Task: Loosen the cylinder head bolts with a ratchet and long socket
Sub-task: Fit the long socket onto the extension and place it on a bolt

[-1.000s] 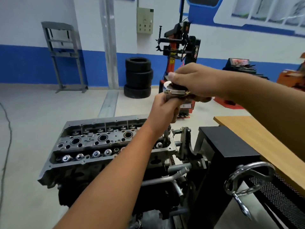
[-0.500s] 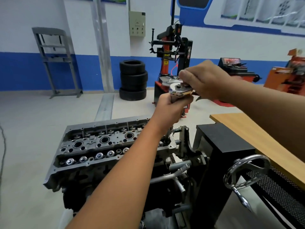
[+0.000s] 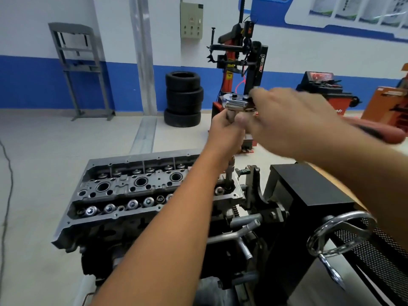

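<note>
The long socket (image 3: 229, 173) stands nearly upright, its foot seated in a bolt recess at the near right-hand end of the cylinder head (image 3: 136, 186), its top rising toward twelve o'clock into the ratchet (image 3: 237, 104), whose chrome head caps it. The socket's long axis runs from six to twelve o'clock, and the ratchet's handle (image 3: 379, 132), red and blurred, leaves the head toward roughly three to four o'clock, crosswise to that axis; the coming swing turns on this right angle, since the handle must sweep around the upright shaft. The left hand (image 3: 223, 133) is wrapped around the upper shaft just under the ratchet head, fingers curled tight on it, apparently steadying it. The right hand (image 3: 293, 120) lies over the ratchet just at three o'clock of the head, motion-blurred; its thumb and fingers seem to close on the neck of the tool, yet whether it truly grips I cannot tell. The left hand is the nearer to the socket, the right the nearer to the handle. Judging from this, the right hand would need to shift outward along the handle for leverage. Farther out, a chrome handwheel (image 3: 340, 235) sits at five o'clock, and stacked tyres (image 3: 183, 99) at eleven o'clock.
</note>
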Action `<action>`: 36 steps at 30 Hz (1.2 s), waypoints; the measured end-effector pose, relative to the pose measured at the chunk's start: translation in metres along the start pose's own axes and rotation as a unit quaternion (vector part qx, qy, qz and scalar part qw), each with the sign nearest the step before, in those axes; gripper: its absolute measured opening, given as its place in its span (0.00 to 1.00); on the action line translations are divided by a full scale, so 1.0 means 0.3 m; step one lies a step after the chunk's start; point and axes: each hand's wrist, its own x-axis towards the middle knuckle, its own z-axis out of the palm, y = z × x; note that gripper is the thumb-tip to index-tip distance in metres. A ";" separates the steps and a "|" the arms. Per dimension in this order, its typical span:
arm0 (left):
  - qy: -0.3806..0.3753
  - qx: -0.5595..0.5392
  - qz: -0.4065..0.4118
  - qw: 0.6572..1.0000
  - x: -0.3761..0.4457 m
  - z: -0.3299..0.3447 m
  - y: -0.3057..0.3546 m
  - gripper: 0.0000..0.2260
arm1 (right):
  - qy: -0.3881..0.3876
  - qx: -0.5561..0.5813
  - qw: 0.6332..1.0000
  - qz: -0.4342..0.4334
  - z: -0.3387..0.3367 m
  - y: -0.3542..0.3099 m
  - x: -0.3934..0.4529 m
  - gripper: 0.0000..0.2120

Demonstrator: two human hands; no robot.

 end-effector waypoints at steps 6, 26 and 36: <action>-0.145 0.153 -0.009 0.977 -0.079 -0.156 0.018 0.08 | -0.148 0.203 0.959 -0.133 -0.031 0.165 0.187 0.16; -0.098 0.278 0.019 0.955 -0.114 -0.073 0.022 0.20 | -0.082 0.055 0.988 -0.120 -0.009 0.131 0.155 0.07; -0.010 0.226 0.000 0.974 -0.086 -0.023 0.012 0.16 | -0.266 0.202 0.941 -0.059 -0.093 0.200 0.100 0.10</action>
